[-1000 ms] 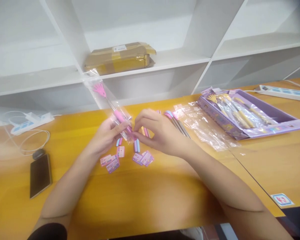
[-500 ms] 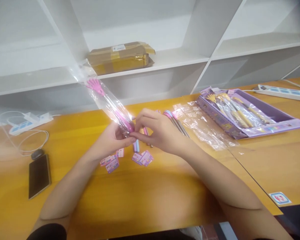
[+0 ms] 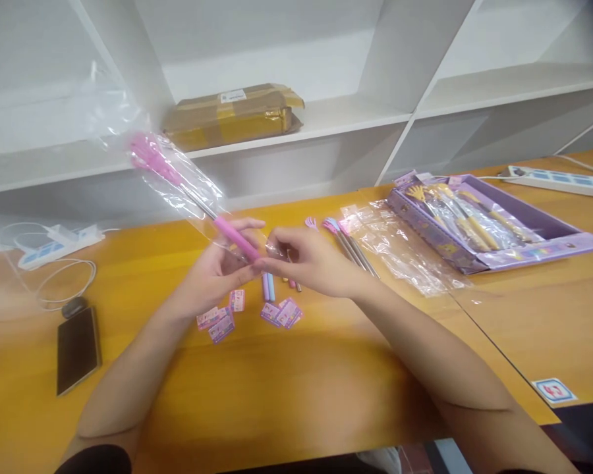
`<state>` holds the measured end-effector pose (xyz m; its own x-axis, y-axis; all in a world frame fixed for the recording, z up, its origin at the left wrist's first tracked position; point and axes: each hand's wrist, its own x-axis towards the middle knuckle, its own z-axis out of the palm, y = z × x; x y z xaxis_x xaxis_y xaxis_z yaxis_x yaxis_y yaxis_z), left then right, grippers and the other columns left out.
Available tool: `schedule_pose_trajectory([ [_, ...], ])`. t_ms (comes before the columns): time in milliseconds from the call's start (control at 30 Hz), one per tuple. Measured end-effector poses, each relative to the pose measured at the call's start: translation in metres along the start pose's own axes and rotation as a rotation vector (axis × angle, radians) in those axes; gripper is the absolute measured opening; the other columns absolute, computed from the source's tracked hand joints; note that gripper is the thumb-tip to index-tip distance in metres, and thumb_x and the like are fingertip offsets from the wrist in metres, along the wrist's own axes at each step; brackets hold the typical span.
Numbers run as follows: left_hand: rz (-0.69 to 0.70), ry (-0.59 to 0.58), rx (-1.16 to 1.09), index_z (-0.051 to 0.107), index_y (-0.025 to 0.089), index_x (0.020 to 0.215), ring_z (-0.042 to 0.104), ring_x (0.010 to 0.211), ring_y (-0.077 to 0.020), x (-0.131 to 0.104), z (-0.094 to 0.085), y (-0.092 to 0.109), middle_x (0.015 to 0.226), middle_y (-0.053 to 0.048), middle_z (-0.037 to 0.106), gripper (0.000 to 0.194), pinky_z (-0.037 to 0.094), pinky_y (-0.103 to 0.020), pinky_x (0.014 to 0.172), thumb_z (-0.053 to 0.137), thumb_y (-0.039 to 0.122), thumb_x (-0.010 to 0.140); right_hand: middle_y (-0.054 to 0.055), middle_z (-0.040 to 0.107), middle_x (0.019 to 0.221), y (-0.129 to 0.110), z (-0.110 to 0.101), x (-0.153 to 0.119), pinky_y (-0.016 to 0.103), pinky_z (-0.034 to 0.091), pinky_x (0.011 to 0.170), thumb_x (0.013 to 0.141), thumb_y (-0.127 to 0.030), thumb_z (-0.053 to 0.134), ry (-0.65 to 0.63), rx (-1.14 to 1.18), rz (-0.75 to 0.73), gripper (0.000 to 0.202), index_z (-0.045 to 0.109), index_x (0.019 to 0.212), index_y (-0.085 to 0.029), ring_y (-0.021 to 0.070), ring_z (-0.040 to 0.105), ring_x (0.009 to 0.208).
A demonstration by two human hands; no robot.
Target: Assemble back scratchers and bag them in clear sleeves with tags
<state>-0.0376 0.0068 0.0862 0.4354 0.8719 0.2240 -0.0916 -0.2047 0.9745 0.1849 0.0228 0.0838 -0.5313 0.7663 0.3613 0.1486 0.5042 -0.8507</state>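
Note:
A pink back scratcher [image 3: 237, 237] with a hand-shaped head and metal rod slants up to the left, inside a clear plastic bag [image 3: 202, 172]. Around its handle, near the lower end, my left hand [image 3: 212, 273] is closed, some fingers behind it. My right hand [image 3: 316, 262] pinches the bag at the handle's end, thumb against the tip. Below both hands, several small printed cards [image 3: 221, 325] lie on the table, beside purple and blue handles [image 3: 268, 288] partly hidden by my hands. More back scratchers [image 3: 348, 242] with metal rods lie just right of my right hand.
Empty clear bags [image 3: 410, 253] lie at the right, touching a purple display box [image 3: 518, 204] of yellow back scratchers. A phone [image 3: 78, 349] and cabled power strip [image 3: 62, 245] are at left. Another power strip [image 3: 563, 182] lies far right. A taped carton [image 3: 232, 117] sits on the shelf.
The back scratcher and its bag have tilted further left, and the head is lower. My left fingers have loosened and spread somewhat behind the handle; the right hand has shifted slightly.

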Motion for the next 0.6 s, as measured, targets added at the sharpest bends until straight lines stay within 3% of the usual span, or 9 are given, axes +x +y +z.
schedule_pose_trajectory([
  [133,-0.047,-0.055,0.07,0.065,0.03,0.144,0.069,0.081,-0.0145,-0.002,0.002,0.004,0.098,-0.001,0.071,0.063,0.06,-0.025,0.076,0.09,0.021,0.087,-0.009,0.039,0.063,0.004,0.002,0.001,0.027,0.026,0.057,0.101,-0.045,0.074,-0.079,0.105,0.019,0.051,0.039,0.072,-0.023,0.0077,0.038,0.059],
  [267,-0.073,-0.081,0.094,0.072,0.024,0.132,0.072,0.082,-0.016,-0.004,0.0,0.002,0.104,-0.006,0.075,0.046,0.062,-0.026,0.076,0.089,0.023,0.089,-0.007,0.055,0.068,0.003,0.001,0.002,0.025,0.036,0.059,0.105,-0.044,0.07,-0.206,0.232,-0.002,0.042,0.051,0.075,-0.02,0.007,0.047,0.061],
  [400,-0.09,-0.124,0.087,0.068,0.025,0.139,0.077,0.086,-0.0188,-0.008,-0.004,-0.003,0.11,-0.008,0.077,0.05,0.065,-0.029,0.077,0.086,0.024,0.092,-0.002,0.072,0.079,0.004,0.001,0.002,0.025,0.047,0.07,0.109,-0.042,0.065,-0.291,0.34,-0.031,0.035,0.067,0.085,-0.017,0.0088,0.062,0.072],
  [500,-0.091,-0.125,0.096,0.063,0.026,0.145,0.078,0.092,-0.0201,-0.011,-0.005,-0.005,0.106,-0.006,0.076,0.053,0.066,-0.031,0.083,0.082,0.025,0.096,0.001,0.075,0.083,0.007,0.002,0.002,0.026,0.05,0.071,0.107,-0.048,0.069,-0.3,0.371,-0.01,0.04,0.067,0.082,-0.017,0.0109,0.067,0.077],
  [600,-0.079,-0.13,0.075,0.06,0.027,0.148,0.076,0.081,-0.0174,-0.013,-0.004,-0.007,0.099,-0.004,0.074,0.055,0.066,-0.031,0.08,0.081,0.025,0.097,0.001,0.073,0.08,0.011,0.003,0.002,0.027,0.05,0.072,0.105,-0.053,0.069,-0.307,0.393,-0.005,0.045,0.064,0.079,-0.017,0.0111,0.064,0.076],
])
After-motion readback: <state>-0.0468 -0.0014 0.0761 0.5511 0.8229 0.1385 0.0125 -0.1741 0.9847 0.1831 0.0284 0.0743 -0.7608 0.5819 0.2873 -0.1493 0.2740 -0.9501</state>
